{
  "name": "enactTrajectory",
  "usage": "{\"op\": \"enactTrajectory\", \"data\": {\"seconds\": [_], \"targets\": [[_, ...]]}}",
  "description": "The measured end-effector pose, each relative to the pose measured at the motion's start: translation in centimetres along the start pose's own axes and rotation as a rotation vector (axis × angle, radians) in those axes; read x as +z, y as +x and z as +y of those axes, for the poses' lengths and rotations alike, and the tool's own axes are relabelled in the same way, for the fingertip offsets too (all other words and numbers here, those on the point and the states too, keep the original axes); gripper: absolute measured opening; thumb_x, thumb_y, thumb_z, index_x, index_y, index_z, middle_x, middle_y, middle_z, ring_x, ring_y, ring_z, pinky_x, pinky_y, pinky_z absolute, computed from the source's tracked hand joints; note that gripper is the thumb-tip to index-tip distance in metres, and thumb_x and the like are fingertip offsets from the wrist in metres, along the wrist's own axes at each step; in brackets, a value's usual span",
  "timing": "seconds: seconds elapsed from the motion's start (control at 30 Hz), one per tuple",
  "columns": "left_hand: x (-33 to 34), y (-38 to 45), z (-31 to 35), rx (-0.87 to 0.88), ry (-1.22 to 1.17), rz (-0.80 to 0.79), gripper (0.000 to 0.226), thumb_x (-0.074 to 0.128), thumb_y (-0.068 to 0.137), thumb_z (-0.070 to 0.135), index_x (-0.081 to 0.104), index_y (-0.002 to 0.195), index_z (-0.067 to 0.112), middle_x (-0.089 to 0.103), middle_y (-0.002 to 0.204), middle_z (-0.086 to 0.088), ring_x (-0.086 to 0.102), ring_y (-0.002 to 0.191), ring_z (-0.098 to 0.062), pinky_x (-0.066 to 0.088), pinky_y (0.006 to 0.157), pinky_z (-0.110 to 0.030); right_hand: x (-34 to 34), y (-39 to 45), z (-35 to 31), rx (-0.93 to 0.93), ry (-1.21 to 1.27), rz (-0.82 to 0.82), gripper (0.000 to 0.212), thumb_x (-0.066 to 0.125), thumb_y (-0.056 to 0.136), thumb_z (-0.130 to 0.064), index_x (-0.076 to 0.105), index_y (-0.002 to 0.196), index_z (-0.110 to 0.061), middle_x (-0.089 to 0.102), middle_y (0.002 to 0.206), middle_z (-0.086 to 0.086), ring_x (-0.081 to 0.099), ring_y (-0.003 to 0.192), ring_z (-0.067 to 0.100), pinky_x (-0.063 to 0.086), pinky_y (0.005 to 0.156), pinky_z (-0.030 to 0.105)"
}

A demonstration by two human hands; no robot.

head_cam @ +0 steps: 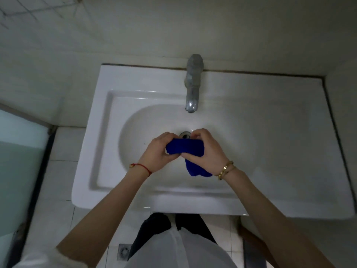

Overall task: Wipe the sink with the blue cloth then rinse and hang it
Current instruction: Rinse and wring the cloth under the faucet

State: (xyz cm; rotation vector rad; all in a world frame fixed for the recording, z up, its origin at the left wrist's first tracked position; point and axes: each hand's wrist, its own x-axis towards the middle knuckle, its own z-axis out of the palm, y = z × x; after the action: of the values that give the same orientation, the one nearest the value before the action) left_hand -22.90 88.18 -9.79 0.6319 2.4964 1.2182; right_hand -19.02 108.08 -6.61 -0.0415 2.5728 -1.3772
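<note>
The blue cloth (184, 148) is bunched up over the white sink (108, 144), just in front of the drain (185, 134). My left hand (157, 151) grips its left end and my right hand (205, 149) grips its right end, fingers curled round it. A loose end of the cloth hangs down below my right hand. The metal tap (193, 88) stands behind the bowl, its spout pointing toward the drain; no water is visibly running.
A pale tiled wall rises behind the sink. The sink's flat ledge (270, 113) stretches to the right. White floor tiles and a floor drain (123, 252) lie below. A frosted glass panel (17, 161) stands at the left.
</note>
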Motion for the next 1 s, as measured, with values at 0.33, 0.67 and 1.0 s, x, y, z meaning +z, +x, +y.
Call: {"op": "enactTrajectory", "data": {"seconds": [0.33,0.67,1.0], "targets": [[-0.8,2.3,-1.8,-0.115,-0.139,0.257,0.031,0.074,0.081,0.014,0.062,0.110,0.011,0.066,0.104,0.000,0.061,0.095,-0.011,0.050,0.080,-0.018,-7.0,7.8,-1.7,-0.250,-0.327,0.509,0.038,0.067,0.086,-0.031,0.058,0.116,-0.009,0.059,0.105,0.005,0.051,0.092,0.017,0.042,0.078,0.025],[0.2,4.6,-1.9,-0.168,-0.215,0.190,0.030,0.074,0.081,0.002,0.058,0.101,0.017,0.065,0.090,0.011,0.061,0.085,0.001,0.047,0.070,-0.009,-6.6,12.0,-2.5,-0.445,-0.607,0.558,0.020,0.068,0.085,-0.025,0.066,0.096,-0.010,0.062,0.095,0.009,0.056,0.086,0.026,0.046,0.074,0.031],[1.2,6.1,-1.7,-0.159,-0.233,0.172,0.033,0.074,0.081,0.001,0.056,0.103,0.018,0.064,0.092,0.016,0.060,0.085,0.009,0.048,0.072,-0.008,-6.8,12.4,-2.1,-0.606,-0.772,0.688,0.018,0.069,0.085,-0.027,0.069,0.090,-0.009,0.065,0.088,0.009,0.061,0.080,0.027,0.048,0.069,0.033]]}}
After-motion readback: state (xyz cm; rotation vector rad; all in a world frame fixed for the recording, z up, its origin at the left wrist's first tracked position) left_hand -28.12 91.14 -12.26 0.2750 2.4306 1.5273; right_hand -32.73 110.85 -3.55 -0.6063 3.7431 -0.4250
